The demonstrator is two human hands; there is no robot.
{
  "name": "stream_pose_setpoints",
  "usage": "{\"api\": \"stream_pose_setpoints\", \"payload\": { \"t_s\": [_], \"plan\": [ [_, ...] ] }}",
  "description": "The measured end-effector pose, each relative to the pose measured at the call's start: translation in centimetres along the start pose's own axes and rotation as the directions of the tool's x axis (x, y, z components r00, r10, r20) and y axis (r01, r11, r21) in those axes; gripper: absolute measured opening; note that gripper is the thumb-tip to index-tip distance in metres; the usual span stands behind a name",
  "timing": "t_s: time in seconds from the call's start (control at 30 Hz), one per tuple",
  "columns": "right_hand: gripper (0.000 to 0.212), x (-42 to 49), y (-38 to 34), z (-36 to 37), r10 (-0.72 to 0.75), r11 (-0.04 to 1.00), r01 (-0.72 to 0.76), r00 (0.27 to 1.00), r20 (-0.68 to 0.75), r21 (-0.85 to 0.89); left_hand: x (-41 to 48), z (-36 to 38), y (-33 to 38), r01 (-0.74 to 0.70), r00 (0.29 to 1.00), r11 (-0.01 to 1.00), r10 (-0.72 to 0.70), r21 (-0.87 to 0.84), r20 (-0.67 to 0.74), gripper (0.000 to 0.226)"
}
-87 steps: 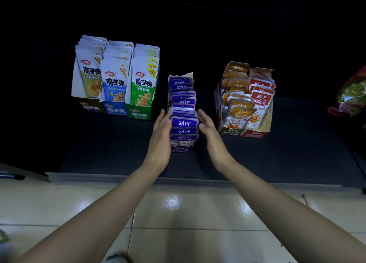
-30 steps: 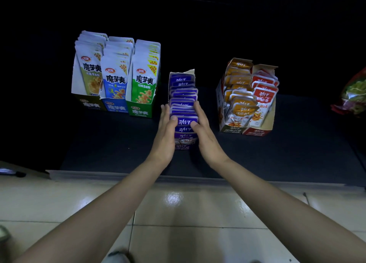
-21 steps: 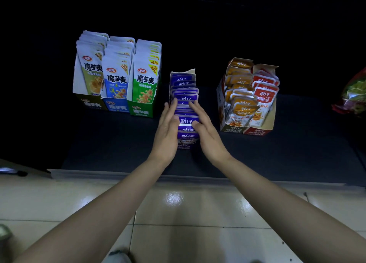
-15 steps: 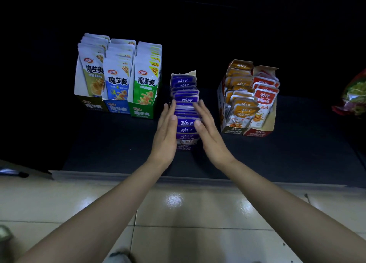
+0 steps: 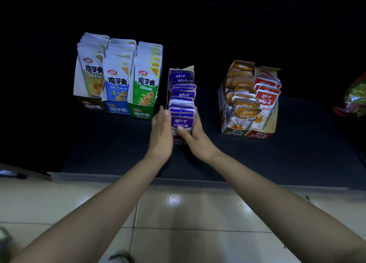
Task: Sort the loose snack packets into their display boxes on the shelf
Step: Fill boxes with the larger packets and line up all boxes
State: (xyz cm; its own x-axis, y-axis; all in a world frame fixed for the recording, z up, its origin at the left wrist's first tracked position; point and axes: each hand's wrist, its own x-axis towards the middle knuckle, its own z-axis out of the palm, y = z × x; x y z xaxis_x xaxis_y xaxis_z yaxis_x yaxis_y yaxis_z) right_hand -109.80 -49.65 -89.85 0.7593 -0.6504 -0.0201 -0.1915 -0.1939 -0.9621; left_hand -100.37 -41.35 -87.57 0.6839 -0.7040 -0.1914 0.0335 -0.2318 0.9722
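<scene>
L hand (image 5: pixel 161 132), R hand (image 5: pixel 198 137) drawn back along purple pkts (image 5: pixel 182 96), thumb (image 5: pixel 181 131) onto front

Purple packets (image 5: pixel 182 104), orange packets (image 5: pixel 240 96), red packets (image 5: pixel 267 96), black shelf (image 5: pixel 297 147)
</scene>
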Motion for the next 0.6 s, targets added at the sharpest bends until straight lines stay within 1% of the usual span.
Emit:
{"api": "stream_pose_setpoints", "payload": {
  "t_s": [0.07, 0.1, 0.17, 0.23, 0.27, 0.33, 0.47, 0.6],
  "plan": [
    [0.087, 1.5, 0.4, 0.2, 0.012, 0.999, -0.011, 1.0, -0.025, 0.03, 0.1, -0.1, 0.6, -0.021, 0.999, 0.998, 0.023, 0.058, -0.047, 0.088],
    [0.088, 2.2, 0.5, 0.2, 0.019, 0.999, -0.017, 0.999, -0.035, 0.044, 0.0, -0.2, 0.6, -0.03, 0.998, 0.995, 0.035, 0.095, -0.056, 0.084],
    [0.087, 3.9, 0.7, 0.4, 0.027, 0.998, -0.024, 0.998, -0.048, 0.053, 0.2, -0.2, 0.2, -0.015, 0.995, 0.989, 0.029, 0.145, -0.093, 0.065],
    [0.091, 5.7, 0.9, 0.6, 0.042, 0.997, -0.038, 0.997, -0.059, 0.065, 0.7, -0.3, -0.1, 0.008, 0.993, 0.989, 0.01, 0.146, -0.12, 0.044],
    [0.094, 6.5, 1.2, 0.8, 0.05, 0.996, -0.046, 0.997, -0.055, 0.07, 1.0, -0.3, -0.1, -0.004, 0.992, 0.989, 0.023, 0.148, -0.123, 0.039],
    [0.095, 7.9, 1.6, 1.2, 0.049, 0.995, -0.046, 0.998, -0.041, 0.083, 1.6, -0.3, 0.1, -0.041, 0.992, 0.988, 0.058, 0.15, -0.11, 0.039],
    [0.097, 8.7, 1.6, 1.5, 0.069, 0.992, -0.066, 0.997, -0.023, 0.104, 2.0, 0.1, -0.3, -0.069, 0.993, 0.983, 0.084, 0.17, -0.082, 0.052],
    [0.091, 7.0, -0.2, 0.4, 0.093, 0.993, -0.093, 0.996, 0.0, 0.069, 1.4, 0.3, -1.0, -0.074, 0.99, 0.96, 0.104, 0.269, -0.098, 0.059]
  ]
}}
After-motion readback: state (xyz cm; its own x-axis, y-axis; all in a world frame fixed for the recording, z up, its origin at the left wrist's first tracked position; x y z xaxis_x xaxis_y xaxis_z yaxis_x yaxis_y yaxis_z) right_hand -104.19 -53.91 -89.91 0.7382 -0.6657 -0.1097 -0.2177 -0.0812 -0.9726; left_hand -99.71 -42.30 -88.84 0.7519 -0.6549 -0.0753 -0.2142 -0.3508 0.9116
